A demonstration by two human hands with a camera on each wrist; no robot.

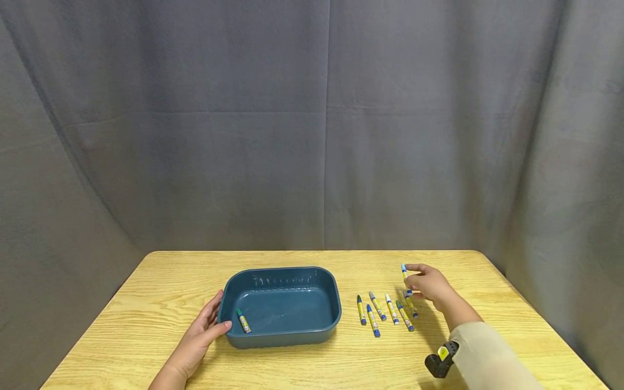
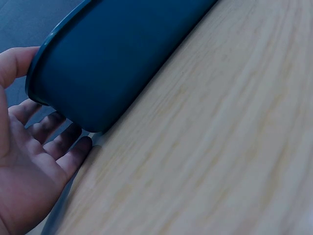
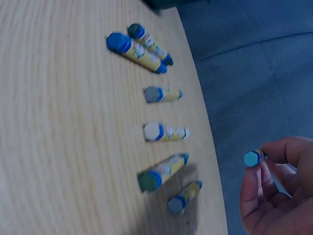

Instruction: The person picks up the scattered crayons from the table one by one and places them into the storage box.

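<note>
Though light blue at one end, a yellow-wrapped crayon [image 1: 404,272], right hand [image 1: 430,284] pinching it, left hand [image 1: 199,335] gripping a tub [image 1: 283,339].

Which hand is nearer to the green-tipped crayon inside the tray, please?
Left: the left hand holds the tray close beside the green-tipped crayon; the right hand is beyond the tray's opposite end, pinching a light blue crayon.
</note>
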